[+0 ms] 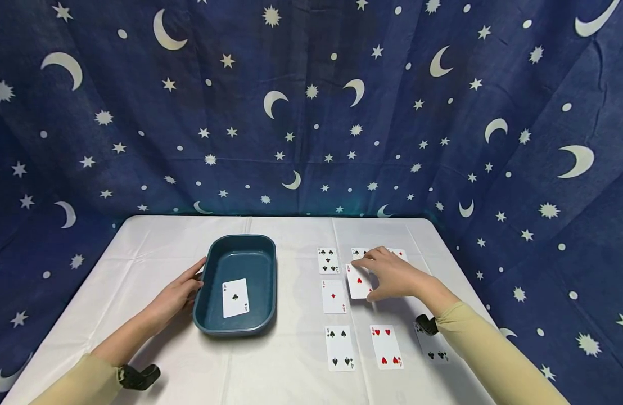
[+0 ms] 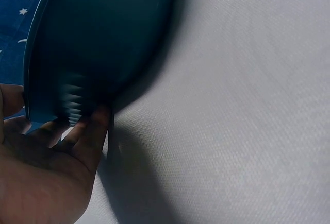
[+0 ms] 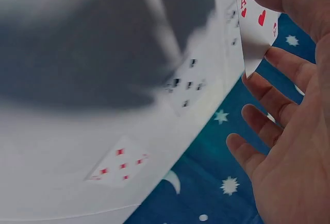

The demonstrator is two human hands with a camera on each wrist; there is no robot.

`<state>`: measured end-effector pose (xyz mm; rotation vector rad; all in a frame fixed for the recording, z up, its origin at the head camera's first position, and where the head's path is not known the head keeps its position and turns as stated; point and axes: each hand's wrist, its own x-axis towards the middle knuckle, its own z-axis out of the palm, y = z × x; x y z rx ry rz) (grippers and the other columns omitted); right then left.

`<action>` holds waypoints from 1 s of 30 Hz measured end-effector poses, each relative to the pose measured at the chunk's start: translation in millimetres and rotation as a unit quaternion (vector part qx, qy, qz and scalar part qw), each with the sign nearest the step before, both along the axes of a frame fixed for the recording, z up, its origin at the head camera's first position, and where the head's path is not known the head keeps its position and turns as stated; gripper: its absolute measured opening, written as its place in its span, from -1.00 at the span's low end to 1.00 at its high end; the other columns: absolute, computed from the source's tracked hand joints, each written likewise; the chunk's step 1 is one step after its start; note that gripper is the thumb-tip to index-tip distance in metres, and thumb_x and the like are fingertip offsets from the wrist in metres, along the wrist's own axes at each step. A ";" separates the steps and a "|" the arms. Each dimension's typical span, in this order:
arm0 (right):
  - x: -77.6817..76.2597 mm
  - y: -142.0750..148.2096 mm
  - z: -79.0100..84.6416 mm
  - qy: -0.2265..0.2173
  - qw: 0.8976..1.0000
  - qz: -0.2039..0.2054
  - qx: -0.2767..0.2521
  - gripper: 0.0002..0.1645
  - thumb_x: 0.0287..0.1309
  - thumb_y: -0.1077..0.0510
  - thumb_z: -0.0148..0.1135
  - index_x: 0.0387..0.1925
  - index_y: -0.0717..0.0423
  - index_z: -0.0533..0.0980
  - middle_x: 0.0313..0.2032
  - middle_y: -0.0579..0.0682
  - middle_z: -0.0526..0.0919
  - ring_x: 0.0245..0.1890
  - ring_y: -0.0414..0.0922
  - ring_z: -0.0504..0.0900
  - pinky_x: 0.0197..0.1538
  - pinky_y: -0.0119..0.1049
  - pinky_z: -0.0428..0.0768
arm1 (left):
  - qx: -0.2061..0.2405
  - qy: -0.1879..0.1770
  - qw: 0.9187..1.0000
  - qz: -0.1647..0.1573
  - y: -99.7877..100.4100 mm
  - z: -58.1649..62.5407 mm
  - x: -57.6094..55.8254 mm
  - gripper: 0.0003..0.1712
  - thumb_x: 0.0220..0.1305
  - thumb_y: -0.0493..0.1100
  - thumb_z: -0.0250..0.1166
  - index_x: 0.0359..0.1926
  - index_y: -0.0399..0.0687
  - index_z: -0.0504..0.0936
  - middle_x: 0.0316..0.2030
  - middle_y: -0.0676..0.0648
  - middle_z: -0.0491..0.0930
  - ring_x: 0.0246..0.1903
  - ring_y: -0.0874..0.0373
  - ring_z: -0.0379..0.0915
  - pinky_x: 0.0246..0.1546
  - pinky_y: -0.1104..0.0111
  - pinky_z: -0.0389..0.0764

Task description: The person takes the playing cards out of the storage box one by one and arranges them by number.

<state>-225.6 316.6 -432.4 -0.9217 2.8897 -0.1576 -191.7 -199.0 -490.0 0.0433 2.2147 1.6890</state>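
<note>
My right hand (image 1: 394,277) pinches an ace of hearts (image 1: 359,281) between thumb and fingers; in the right wrist view the card stands tilted off the table, and the other fingers are spread. Just left of it lies an ace of diamonds (image 1: 334,298). Against the left outer wall of a dark teal tray (image 1: 240,247), my left hand (image 1: 175,295) rests with its fingertips touching the side, as the left wrist view also shows. An ace of clubs (image 1: 235,298) lies face up inside the tray.
Behind lie a five of clubs (image 1: 328,260), a black five (image 1: 359,252) and a five of diamonds (image 3: 124,166). In front are a four of spades (image 1: 340,350), a four of hearts (image 1: 387,347) and a club card (image 1: 437,354) partly under the right forearm. A star-patterned cloth (image 1: 311,112) hangs behind the table.
</note>
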 end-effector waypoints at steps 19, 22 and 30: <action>15.0 29.7 -34.1 -0.032 0.998 -0.054 0.013 0.05 -0.25 -0.12 0.63 0.39 -0.07 0.48 0.14 0.01 0.52 0.22 0.08 0.41 0.27 0.15 0.39 | 0.005 0.001 1.000 -0.005 -1.3 -0.6 0.4 -0.20 0.56 -0.17 -0.08 0.67 0.23 -0.20 0.58 -0.36 -0.12 0.47 -0.29 0.10 0.38 -0.18 0.17; 16.2 31.2 -36.6 -0.036 0.998 -0.059 0.014 0.05 -0.23 -0.12 0.62 0.40 -0.09 0.47 0.16 0.01 0.51 0.25 0.09 0.39 0.28 0.14 0.38 | 0.007 0.003 1.000 -0.008 -1.5 -0.3 0.9 -0.20 0.56 -0.16 -0.08 0.67 0.23 -0.20 0.58 -0.36 -0.12 0.47 -0.30 0.10 0.38 -0.18 0.16; 19.4 32.3 -38.9 -0.028 0.998 -0.052 0.008 0.04 -0.25 -0.09 0.62 0.38 -0.04 0.48 0.11 0.02 0.52 0.20 0.09 0.42 0.24 0.13 0.42 | 0.005 0.006 1.000 -0.009 -1.3 0.5 1.2 -0.20 0.57 -0.17 -0.09 0.67 0.23 -0.20 0.58 -0.37 -0.09 0.46 -0.30 0.11 0.37 -0.17 0.19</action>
